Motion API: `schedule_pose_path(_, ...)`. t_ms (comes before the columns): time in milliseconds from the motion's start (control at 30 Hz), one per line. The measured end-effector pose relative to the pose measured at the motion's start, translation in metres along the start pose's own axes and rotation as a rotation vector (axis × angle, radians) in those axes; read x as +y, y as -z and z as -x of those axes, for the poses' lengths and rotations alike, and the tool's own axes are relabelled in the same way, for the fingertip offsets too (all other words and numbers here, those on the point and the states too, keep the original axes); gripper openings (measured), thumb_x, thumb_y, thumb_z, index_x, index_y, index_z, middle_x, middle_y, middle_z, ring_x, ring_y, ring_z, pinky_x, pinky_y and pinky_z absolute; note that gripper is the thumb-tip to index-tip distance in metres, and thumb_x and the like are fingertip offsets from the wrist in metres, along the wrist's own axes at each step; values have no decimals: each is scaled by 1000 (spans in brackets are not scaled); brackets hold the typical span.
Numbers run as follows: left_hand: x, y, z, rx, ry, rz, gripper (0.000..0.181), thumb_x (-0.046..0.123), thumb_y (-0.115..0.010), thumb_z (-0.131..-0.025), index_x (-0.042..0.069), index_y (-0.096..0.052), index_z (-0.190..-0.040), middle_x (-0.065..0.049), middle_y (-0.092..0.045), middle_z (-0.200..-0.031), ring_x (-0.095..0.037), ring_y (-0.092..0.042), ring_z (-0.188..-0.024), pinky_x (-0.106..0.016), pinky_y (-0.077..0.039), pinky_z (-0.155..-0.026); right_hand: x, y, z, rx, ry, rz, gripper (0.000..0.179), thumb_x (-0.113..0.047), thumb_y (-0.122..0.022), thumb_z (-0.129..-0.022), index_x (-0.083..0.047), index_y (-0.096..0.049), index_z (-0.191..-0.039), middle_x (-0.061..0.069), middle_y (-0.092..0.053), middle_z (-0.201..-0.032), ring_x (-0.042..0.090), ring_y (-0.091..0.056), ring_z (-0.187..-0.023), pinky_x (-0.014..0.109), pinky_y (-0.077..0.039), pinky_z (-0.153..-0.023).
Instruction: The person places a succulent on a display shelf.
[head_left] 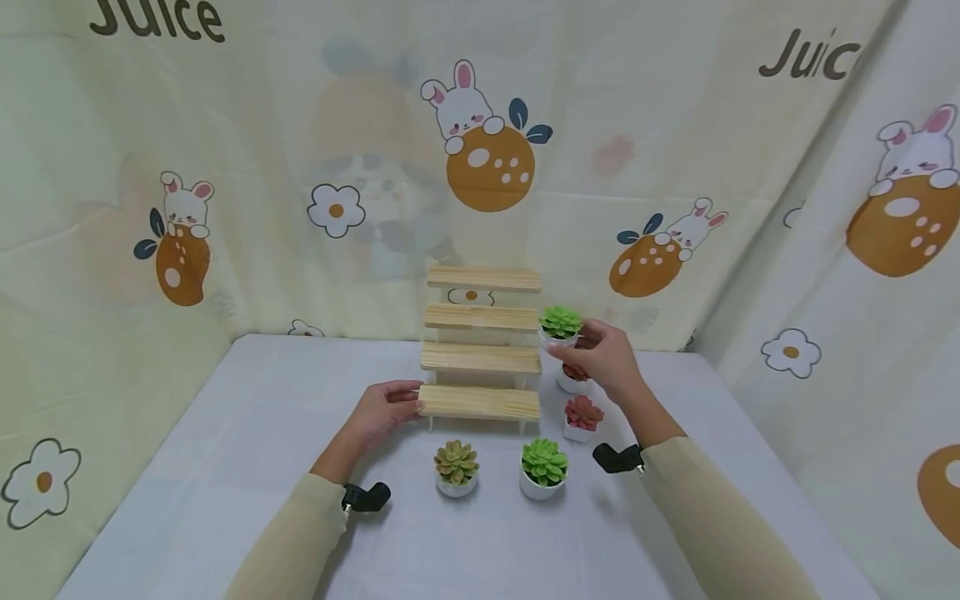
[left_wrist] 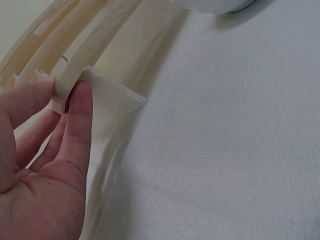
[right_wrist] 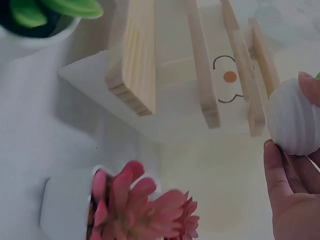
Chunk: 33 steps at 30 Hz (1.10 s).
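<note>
Beside the stand's edge, right fingers hold a green succulent.

The head view is bright and mostly sharp, lit softly and evenly, with faint, soft-edged shadows on the white tabletop near both sleeves. The left wrist view is dimmer and greyer; the wooden shelf bows into curves. The right wrist view is also dim, a green plant blurred in its upper left corner.
</note>
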<state>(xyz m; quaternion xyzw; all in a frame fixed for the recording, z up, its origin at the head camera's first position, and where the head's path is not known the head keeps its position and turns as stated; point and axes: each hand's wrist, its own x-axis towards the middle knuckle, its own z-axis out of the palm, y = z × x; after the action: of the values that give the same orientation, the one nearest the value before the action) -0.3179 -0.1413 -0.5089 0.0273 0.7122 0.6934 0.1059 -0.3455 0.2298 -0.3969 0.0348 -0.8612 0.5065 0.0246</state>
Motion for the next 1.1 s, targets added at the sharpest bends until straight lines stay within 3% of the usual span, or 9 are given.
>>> schedule_pose_path(167,1,0,1,11,11,1,44,-1,-68,-95,-3,-60,-138,-23,-66,-129,-18,-71,-102,-34,-63,-91,-12,-7,-8,-8,26,4,75,-49,-88,-78,-17,-60,-139,11,-67,-131,29,-62,-123,46,-58,-100)
schedule_pose_path(433,2,0,2,9,-3,-12,44,-2,-68,-95,-5,-59,-138,-24,-66,-128,-17,-70,-100,-33,-63,-90,-32,-19,-23,-35,113,-41,69,-46,-88,-78,-18,-63,-135,9,-68,-131,26,-65,-124,47,-58,-102)
schedule_pose_path(600,1,0,1,13,1,-9,44,-2,-68,-94,-5,-60,-137,-22,-67,-125,-15,-70,-97,-32,-63,-90,-46,-28,-32,-40,123,-59,67,-42,-88,-79,-19,-63,-137,8,-67,-133,26,-64,-125,48,-54,-107)
schedule_pose_path(733,0,-1,-1,10,-6,2,44,-3,-68,-94,-6,-60,-137,-22,-67,-124,-15,-70,-96,-32,-63,-89,-58,-35,-39,-34,144,-59,65,-41,-89,-79,-18,-65,-135,9,-68,-131,26,-66,-122,46,-56,-104)
schedule_pose_path(967,-1,0,-2,11,-6,-15,45,-2,-69,-94,-4,-60,-137,-22,-67,-124,-16,-71,-97,-32,-63,-89,-73,-48,-52,-27,198,-94,61,-38,-91,-78,-14,-69,-130,9,-73,-123,23,-69,-112,32,-60,-91)
schedule_pose_path(1100,-1,1,-2,18,4,-17,45,-1,-70,-93,-2,-61,-137,-20,-67,-123,-16,-71,-97,-32,-64,-88,-82,-56,-59,-21,228,-118,58,-35,-90,-78,-14,-70,-128,10,-73,-122,22,-70,-110,33,-61,-91)
